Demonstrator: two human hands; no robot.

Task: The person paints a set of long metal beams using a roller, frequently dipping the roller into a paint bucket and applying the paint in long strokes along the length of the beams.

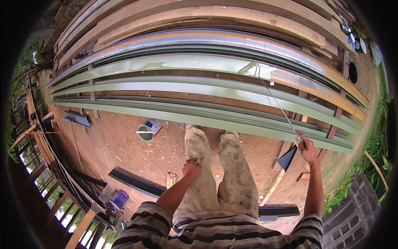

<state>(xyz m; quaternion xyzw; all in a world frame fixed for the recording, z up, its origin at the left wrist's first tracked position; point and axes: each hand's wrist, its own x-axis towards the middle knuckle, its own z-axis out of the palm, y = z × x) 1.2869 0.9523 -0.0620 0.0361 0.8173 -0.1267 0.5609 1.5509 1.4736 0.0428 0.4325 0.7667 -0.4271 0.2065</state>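
My right hand is closed round the handle of a long-handled paint roller. Its thin metal rod reaches away to the upper left. The roller head lies against a steel beam, at the border between wet light-green paint on the left and bare grey metal with an orange stripe on the right. Against my paint-stained trousers, near the knee, rests my left hand. Its fingers are curled, and whatever they hold, if anything, is hidden.
Nearer green-coated beams lie between me and the one under the roller. A bare metal beam and timber planks lie beyond. An open paint can stands on the dirt floor. Dark metal offcuts and a purple bucket lie left.
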